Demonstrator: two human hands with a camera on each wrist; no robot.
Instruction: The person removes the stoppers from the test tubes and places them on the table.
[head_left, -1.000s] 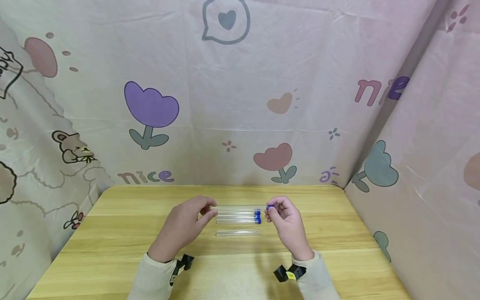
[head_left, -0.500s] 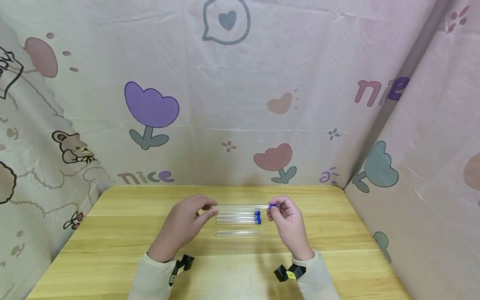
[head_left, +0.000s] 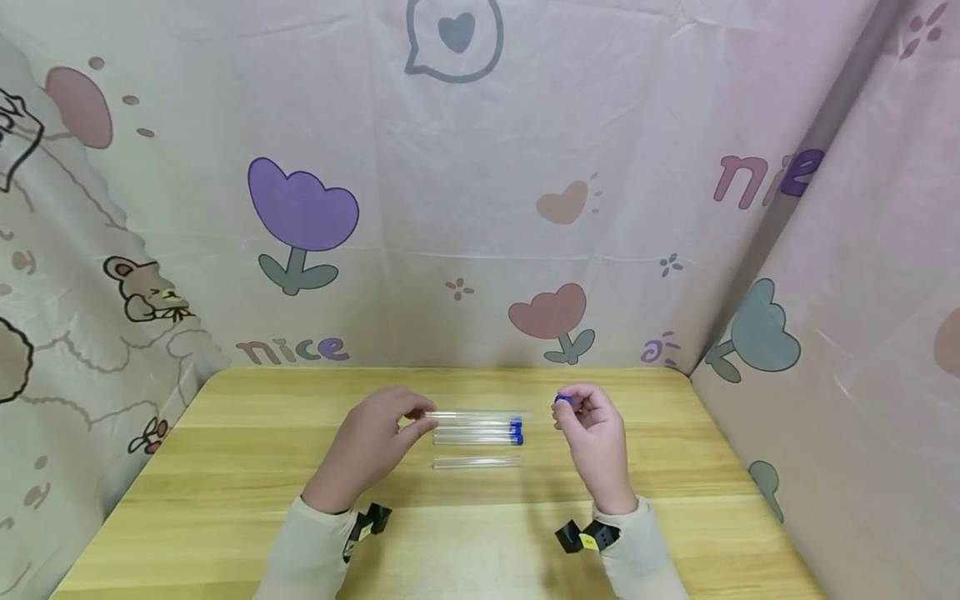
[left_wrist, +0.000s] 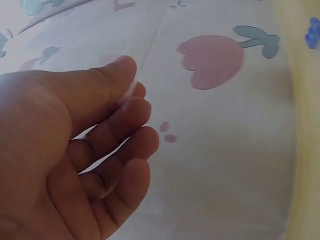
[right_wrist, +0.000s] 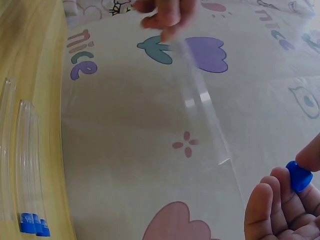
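Note:
My left hand point(head_left: 375, 443) pinches one end of a clear tube point(head_left: 480, 414) between thumb and fingers, holding it level above the table. In the right wrist view that tube point(right_wrist: 204, 100) shows an uncapped near end. A blue cap point(right_wrist: 300, 176) is pinched by thumb and fingers of my right hand point(head_left: 596, 437), apart from the tube and to its right. Below the held tube lie several clear tubes with blue caps point(head_left: 517, 432), side by side. Nearer to me lies another clear tube point(head_left: 477, 462) with no blue cap on it.
The wooden table point(head_left: 480, 550) carries the tubes. Patterned cloth point(head_left: 450, 208) hangs behind it and at both sides. Black wrist cameras are strapped at both sleeves.
My right hand has moved right with the blue cap, away from the tube's end, where the cap was at the tube half a second ago. My left hand has hardly moved.

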